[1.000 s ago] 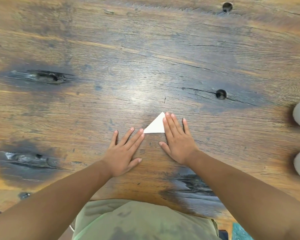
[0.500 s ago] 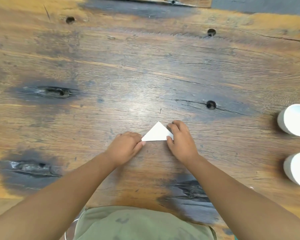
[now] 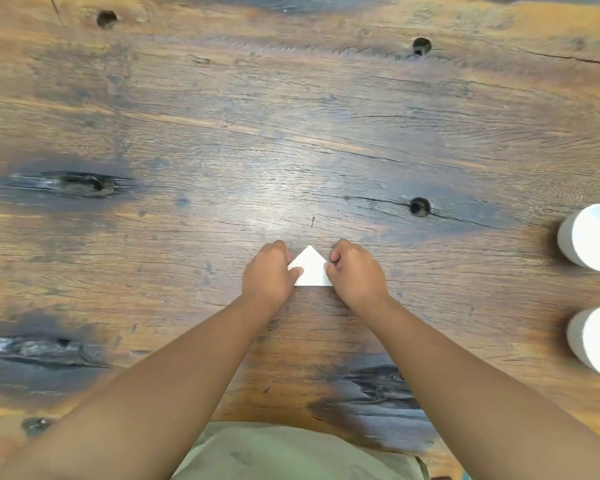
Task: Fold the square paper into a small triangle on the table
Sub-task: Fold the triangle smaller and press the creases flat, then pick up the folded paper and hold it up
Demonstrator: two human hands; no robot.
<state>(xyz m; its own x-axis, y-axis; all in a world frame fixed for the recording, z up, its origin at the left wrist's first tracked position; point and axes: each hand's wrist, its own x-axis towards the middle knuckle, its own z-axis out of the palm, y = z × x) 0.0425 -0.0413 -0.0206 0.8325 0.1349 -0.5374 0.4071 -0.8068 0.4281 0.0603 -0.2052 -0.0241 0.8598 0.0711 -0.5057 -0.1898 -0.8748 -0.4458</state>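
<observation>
A white paper (image 3: 310,268), folded into a small triangle with its point away from me, lies flat on the wooden table (image 3: 291,150). My left hand (image 3: 267,275) is curled at the triangle's left corner, with the thumb pressed on the paper. My right hand (image 3: 355,271) is curled at the right corner, fingertips and thumb pinching that edge. Both lower corners of the triangle are hidden under my fingers.
Two white foam cups stand at the table's right edge, one farther (image 3: 591,237) and one nearer (image 3: 598,341). The wood has dark knots and small holes, one hole (image 3: 420,206) just beyond the paper to the right.
My hands went from lying flat with fingers spread to curled fists that grip the triangle's two lower corners. The triangle now shows more fully between them.
</observation>
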